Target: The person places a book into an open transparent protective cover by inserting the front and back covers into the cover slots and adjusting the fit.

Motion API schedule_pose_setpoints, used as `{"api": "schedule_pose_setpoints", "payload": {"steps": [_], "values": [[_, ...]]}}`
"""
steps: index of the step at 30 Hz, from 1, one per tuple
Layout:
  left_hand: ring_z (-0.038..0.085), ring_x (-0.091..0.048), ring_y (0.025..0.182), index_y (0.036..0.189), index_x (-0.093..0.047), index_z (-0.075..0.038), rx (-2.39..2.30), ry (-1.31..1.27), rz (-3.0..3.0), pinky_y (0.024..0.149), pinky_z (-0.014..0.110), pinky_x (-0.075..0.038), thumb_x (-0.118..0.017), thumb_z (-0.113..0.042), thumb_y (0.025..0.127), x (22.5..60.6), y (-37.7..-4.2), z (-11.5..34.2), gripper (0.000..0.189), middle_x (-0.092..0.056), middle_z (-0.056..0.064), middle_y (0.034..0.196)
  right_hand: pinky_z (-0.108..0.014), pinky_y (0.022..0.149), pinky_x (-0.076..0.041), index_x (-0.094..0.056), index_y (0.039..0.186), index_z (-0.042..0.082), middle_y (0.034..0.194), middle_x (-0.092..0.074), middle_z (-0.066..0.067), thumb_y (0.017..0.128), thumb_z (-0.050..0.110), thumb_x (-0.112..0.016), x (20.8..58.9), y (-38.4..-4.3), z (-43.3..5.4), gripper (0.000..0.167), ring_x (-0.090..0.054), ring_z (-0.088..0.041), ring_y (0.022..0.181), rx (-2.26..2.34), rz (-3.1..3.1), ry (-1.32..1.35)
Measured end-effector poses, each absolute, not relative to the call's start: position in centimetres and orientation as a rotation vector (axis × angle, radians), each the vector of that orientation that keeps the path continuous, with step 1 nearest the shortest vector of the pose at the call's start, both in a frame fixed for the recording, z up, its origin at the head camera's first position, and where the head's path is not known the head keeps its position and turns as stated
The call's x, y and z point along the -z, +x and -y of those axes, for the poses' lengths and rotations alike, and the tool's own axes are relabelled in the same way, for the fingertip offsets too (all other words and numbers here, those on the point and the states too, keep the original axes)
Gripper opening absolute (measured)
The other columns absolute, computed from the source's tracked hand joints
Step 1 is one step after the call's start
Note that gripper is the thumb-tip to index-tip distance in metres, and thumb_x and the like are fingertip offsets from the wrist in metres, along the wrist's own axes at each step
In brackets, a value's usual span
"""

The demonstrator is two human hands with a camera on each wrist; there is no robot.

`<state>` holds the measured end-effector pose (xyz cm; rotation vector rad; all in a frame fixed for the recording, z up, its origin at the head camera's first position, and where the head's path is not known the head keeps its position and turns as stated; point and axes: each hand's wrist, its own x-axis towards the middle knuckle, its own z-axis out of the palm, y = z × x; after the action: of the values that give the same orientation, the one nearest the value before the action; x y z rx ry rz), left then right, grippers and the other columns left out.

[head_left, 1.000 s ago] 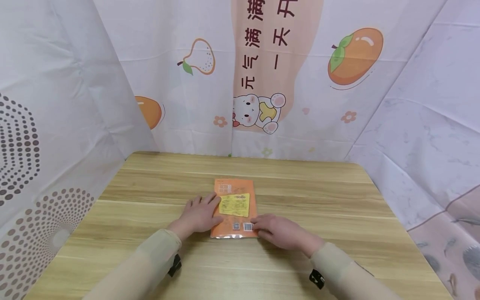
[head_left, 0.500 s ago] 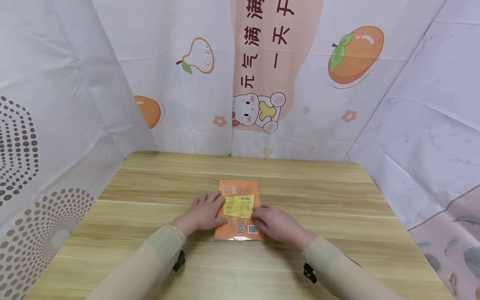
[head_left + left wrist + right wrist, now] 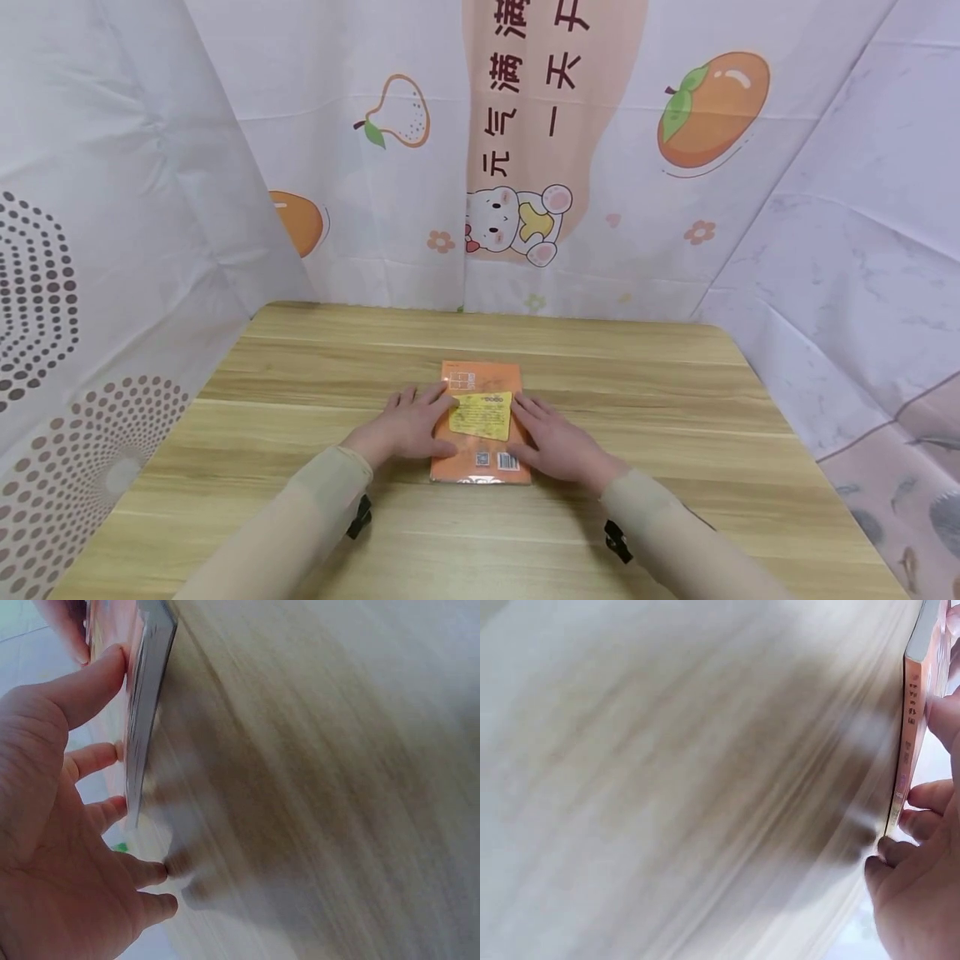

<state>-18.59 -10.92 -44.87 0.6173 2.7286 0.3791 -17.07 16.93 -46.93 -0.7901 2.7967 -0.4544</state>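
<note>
An orange book [image 3: 491, 379] with a yellow panel and a barcode on its cover lies flat on the wooden table. My left hand [image 3: 405, 425] rests along its left side, thumb and some fingertips on the cover. In the left wrist view the thumb and two fingers touch the book near its page edges [image 3: 150, 682], while the other fingertips reach down to the table. On the opposite side, my right hand [image 3: 558, 442] lies with extended fingers at the right edge. The right wrist view has the printed spine [image 3: 911, 727] beside my fingers [image 3: 900, 851].
The wood-grain table [image 3: 337, 354] extends around the book on all sides. Behind it hangs a white curtain [image 3: 600, 275] printed with fruit and a cartoon animal. More cloth hangs at the left [image 3: 135, 250] and right [image 3: 847, 275].
The book and my left hand have shifted slightly right. My right hand has gone from the lower right corner farther up the right edge, and its fingers have straightened.
</note>
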Motion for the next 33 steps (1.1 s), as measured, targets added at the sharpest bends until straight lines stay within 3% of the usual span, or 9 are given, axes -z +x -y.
{"api": "schedule_pose_setpoints", "payload": {"steps": [8, 15, 20, 26, 29, 33], "values": [[0.056, -0.018, 0.149, 0.154, -0.044, -0.023, -0.366, 0.584, -2.749, 0.117, 0.071, -0.017, -0.069, -0.055, 0.092, 45.3, -18.4, 10.7, 0.074, -0.022, 0.008, 0.169, -0.051, 0.118, -0.035, -0.039, 0.156, 0.0, 0.165, -0.03, -0.02, 0.101, 0.043, -0.062, 46.6, -15.9, -17.5, 0.073, -0.03, -0.038, 0.151, 0.372, -2.803, -0.897], [0.054, -0.027, 0.147, 0.147, -0.053, -0.013, -0.264, 0.682, -2.857, 0.118, 0.067, -0.022, -0.068, -0.054, 0.093, 45.5, -17.6, 10.6, 0.069, -0.037, 0.01, 0.16, -0.051, 0.116, -0.037, -0.039, 0.156, 0.001, 0.164, -0.03, -0.02, 0.093, 0.061, -0.065, 46.3, -14.5, -18.2, 0.09, -0.033, -0.038, 0.15, 0.278, -2.779, -1.052], [0.045, -0.042, 0.141, 0.131, -0.063, -0.006, -0.103, 0.927, -2.938, 0.119, 0.056, -0.03, -0.068, -0.041, 0.098, 45.4, -16.4, 9.9, 0.048, -0.053, 0.012, 0.141, -0.051, 0.115, -0.039, -0.041, 0.155, 0.002, 0.163, -0.032, -0.02, 0.095, 0.054, -0.067, 46.3, -14.1, -18.4, 0.084, -0.034, -0.037, 0.15, 0.23, -2.779, -1.095], [0.025, -0.057, 0.127, 0.131, -0.065, -0.006, -0.017, 1.133, -2.885, 0.111, 0.04, -0.045, -0.064, -0.015, 0.099, 45.0, -14.8, 8.7, 0.033, -0.059, 0.007, 0.132, -0.05, 0.11, -0.045, -0.047, 0.151, 0.0, 0.16, -0.038, -0.022, 0.095, 0.047, -0.07, 46.1, -14.2, -18.0, 0.077, -0.041, -0.037, 0.146, 0.217, -2.808, -1.085], [0.021, -0.058, 0.121, 0.132, -0.065, -0.008, -0.043, 1.131, -2.847, 0.107, 0.037, -0.049, -0.066, -0.027, 0.099, 44.9, -14.2, 8.5, 0.039, -0.058, 0.005, 0.131, -0.05, 0.108, -0.047, -0.048, 0.15, -0.001, 0.159, -0.039, -0.024, 0.094, 0.046, -0.071, 46.0, -14.1, -17.8, 0.077, -0.044, -0.038, 0.144, 0.203, -2.816, -1.089], [0.02, -0.056, 0.119, 0.132, -0.064, -0.008, -0.09, 1.106, -2.817, 0.104, 0.037, -0.05, -0.07, -0.055, 0.091, 44.9, -14.0, 8.4, 0.062, -0.056, 0.004, 0.133, -0.049, 0.107, -0.047, -0.049, 0.15, -0.001, 0.158, -0.04, -0.025, 0.093, 0.046, -0.072, 45.9, -14.1, -17.6, 0.077, -0.044, -0.038, 0.144, 0.176, -2.815, -1.08]]}}
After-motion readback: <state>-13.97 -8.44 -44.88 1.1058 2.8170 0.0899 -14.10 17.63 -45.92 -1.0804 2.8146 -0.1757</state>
